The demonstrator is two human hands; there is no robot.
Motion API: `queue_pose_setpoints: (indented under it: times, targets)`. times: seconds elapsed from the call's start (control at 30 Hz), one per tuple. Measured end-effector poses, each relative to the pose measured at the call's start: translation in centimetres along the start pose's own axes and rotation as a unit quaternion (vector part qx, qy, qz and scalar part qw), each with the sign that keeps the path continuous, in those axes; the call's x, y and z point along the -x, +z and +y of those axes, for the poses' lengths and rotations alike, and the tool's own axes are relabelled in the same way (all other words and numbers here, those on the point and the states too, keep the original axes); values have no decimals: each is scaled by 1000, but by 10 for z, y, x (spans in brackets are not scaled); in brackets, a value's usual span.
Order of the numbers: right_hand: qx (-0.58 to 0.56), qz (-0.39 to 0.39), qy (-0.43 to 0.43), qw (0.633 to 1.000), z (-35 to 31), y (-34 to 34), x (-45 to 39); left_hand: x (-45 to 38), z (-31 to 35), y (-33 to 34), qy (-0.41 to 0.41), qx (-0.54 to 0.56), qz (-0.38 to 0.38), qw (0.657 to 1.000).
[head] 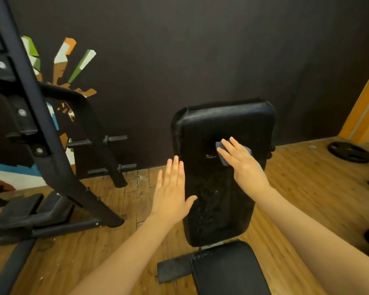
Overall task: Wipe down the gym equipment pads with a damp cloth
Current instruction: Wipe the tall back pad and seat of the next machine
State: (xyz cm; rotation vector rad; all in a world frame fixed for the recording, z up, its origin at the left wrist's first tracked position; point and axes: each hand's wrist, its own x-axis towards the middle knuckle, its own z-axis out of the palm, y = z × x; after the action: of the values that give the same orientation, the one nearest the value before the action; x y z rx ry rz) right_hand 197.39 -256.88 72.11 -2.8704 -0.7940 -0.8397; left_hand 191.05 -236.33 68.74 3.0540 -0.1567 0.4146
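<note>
**On the back pad, upper half: wipe in progress**

Mid-pad, w/ my right hand (pixel 241 159) flat on the cloth (pixel 223 153), I'm pressing it against the upright back pad (pixel 217 124) of the bench. Fingers spread, palm down, not pinching anything: the grey cloth is just trapped btw palm and vinyl, its corners peeking out at my fingertips and on the far side of my hand. It sits roughly centre of the pad's width, above the halfway line, nearer the top edge than the bottom.

My left hand (pixel 172 193) is open too, fingers together and straight, holding nothing. It's at the pad's left edge, lower than the right; can't tell if it's actually touching the side or just hovering beside it. Prob there to steady the pad.

Step, as I read it: wiping the back pad. Streaky sheen in the lower half suggests it's already wet; the top strip and corners look drier, though the dark vinyl makes that hard to judge.

Next calls for: sliding the cloth up to the top edge and out to both upper corners w/ even pressure, keeping it flat so it doesn't bunch. After that, the seat pad (pixel 228 271) below looks untouched.
</note>
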Motion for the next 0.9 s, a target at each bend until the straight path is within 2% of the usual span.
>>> queue_pose_setpoints:
  times: [0.1, 0.2, 0.27, 0.33, 0.43, 0.53, 0.6, 0.7, 0.9]
  targets:
    - [-25, 107, 3, 994, -10, 8, -33, 2, 1, 16, -8, 7, 17, 1000]
    - [-29, 179, 0, 983, -23, 26, -56, -8, 0, 34, -19, 17, 35, 999]
    - [-33, 186, 28, 982, -31, 54, -47, -14, 1, 47, -19, 27, 46, 998]
    - [-33, 139, 35, 989, -34, 91, -17, -18, 2, 58, -17, 49, 61, 997]
    - [25, 68, -15, 997, -26, 125, 24, -21, -2, 70, -4, 51, 96, 994]
    - [13, 137, -23, 990, -23, 115, 22, -33, -10, 87, 25, 48, 141, 989]
    - [-30, 191, -49, 980, -32, 104, 8, -40, -9, 103, 43, 61, 204, 976]
    - [-15, 214, -102, 971, -48, 107, -17, -51, -5, 129, 39, 67, 285, 955]
    - [-17, 297, -97, 950, -41, 151, -15, -72, -16, 161, 60, 29, 400, 914]
